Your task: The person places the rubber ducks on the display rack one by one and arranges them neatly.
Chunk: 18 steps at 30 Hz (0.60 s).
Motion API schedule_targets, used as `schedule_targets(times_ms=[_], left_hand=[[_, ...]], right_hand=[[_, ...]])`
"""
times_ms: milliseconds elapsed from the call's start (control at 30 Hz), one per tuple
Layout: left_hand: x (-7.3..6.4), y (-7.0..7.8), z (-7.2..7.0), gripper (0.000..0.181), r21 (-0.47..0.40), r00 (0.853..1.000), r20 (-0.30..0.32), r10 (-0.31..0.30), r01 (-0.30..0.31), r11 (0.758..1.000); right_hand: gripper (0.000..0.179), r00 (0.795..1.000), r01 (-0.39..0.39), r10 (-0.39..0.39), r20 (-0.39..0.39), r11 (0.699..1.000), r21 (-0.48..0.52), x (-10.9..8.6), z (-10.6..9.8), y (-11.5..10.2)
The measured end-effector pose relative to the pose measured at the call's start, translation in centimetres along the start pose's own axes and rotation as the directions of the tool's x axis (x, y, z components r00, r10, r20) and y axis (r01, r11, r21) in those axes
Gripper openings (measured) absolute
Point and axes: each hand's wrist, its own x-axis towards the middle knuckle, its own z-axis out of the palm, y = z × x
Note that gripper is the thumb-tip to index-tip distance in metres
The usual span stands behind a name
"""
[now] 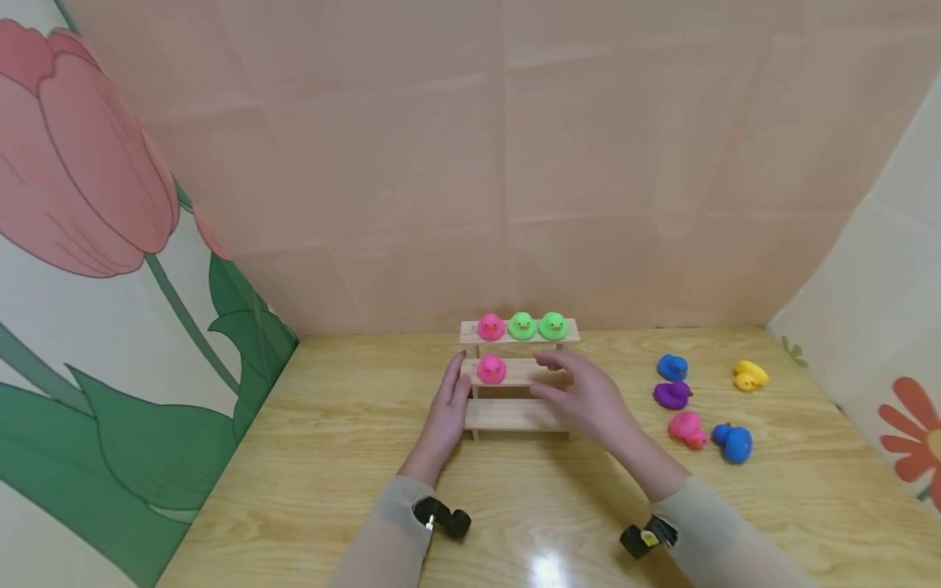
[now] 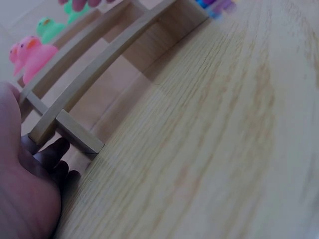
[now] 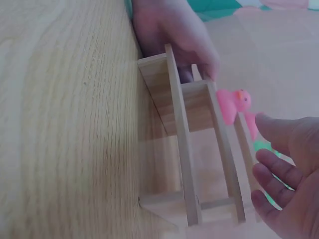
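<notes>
A small three-step wooden rack [image 1: 518,415] stands on the table. My left hand [image 1: 444,408] rests against its left end; in the left wrist view some of those fingers [image 2: 52,152] are in shadow beside the end support. My right hand [image 1: 591,400] hovers at the right part of the middle step, thumb and fingers apart, nothing between them. On the middle step, at the left, sits a pink rubber duck [image 1: 491,369]. Along the top step stand another pink duck [image 1: 490,327], a green duck [image 1: 522,327] and a second green duck [image 1: 554,327]. The bottom step is bare.
Loose on the table to the right lie a blue duck [image 1: 672,367], a purple duck [image 1: 672,396], a pink duck [image 1: 687,429], another blue duck [image 1: 733,443] and a yellow duck [image 1: 751,376]. A pinkish backdrop [image 1: 507,163] hangs behind the rack.
</notes>
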Motion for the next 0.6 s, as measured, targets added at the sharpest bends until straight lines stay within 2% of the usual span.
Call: schedule_targets(times_ms=[200, 600], left_hand=[[0.0, -0.1, 0.0, 0.061, 0.008, 1.000, 0.004, 0.016, -0.016, 1.000], [0.0, -0.2, 0.0, 0.058, 0.004, 1.000, 0.006, 0.021, -0.021, 1.000]], right_hand=[[0.051, 0.999, -0.001, 0.002, -0.033, 1.000, 0.012, -1.5, -1.1, 0.9], [0.050, 0.995, 0.026, -0.027, -0.099, 1.000, -0.013, -3.6, -3.1, 2.4]])
